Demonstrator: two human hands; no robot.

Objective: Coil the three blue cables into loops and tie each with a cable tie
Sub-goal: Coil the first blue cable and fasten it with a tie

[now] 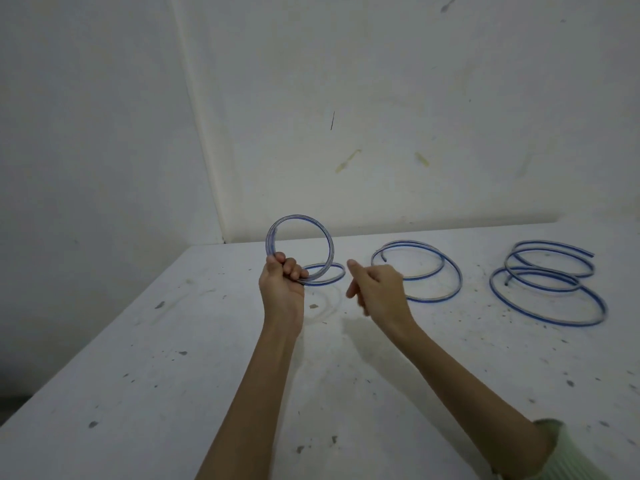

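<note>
Left hand: the left hand [282,284] is raised above the table [207,375], fingers curled tight round the bottom of the first cable [299,242], clamping its turns together.
First cable: most of it stands up from the fist as a neat upright ring of a few turns; one more turn [325,273] trails low to the right of the fist, just off or on the table, not yet gathered in.
Right hand: the right hand [375,285] hangs just right of that loose turn, apart from it, holding nothing; fingers loosely bent, one pointing up toward the ring. It is blurred, so finer detail is unclear.
Second cable: the second cable [419,271] lies on the table just beyond the right hand, in wide slack spirals, untied.
Third cable: the third cable [550,282] lies well to the right of both hands, sprawled in bigger loose loops, untied.
Cable ties: none visible anywhere.
Progress: early. By my reading, the first coil is nearly wound but lacks its last turn and its tie; the other two are untouched.
Left to do: finish and tie the first, then coil and tie the remaining two.
</note>
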